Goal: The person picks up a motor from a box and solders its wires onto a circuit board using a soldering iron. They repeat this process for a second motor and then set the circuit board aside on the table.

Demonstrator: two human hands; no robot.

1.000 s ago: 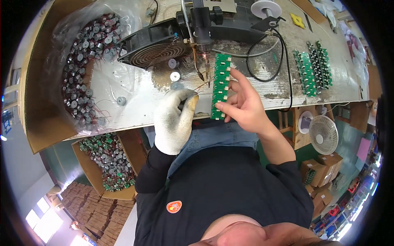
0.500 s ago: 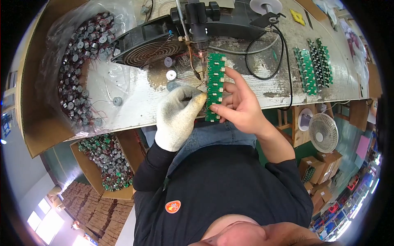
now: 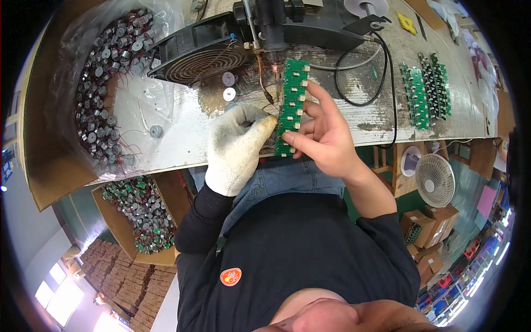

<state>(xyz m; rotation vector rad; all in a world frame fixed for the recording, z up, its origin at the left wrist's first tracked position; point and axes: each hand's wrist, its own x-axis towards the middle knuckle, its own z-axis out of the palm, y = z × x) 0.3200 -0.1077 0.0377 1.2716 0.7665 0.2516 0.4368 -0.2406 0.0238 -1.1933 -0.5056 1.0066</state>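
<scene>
My right hand, bare, grips a long green circuit board panel near its lower end, thumb on the face and fingers along the right edge. Small white connectors line that right edge. My left hand, in a white knit glove with a stained fingertip, is closed in a pinch against the panel's left edge; what it holds is hidden, though a thin wire shows just above it. A soldering iron points down beside the panel's top left. A copper-coloured tube with a dark tip hangs left of it.
A black fan lies at the left of the iron. Many small wired motors fill the plastic-lined area at far left, and one motor sits apart. Stacked green panels and a black cable lie to the right.
The panel has shifted slightly up and now tilts, its top leaning right. Both hands moved slightly with it, and my left hand stays pinched at its edge.
</scene>
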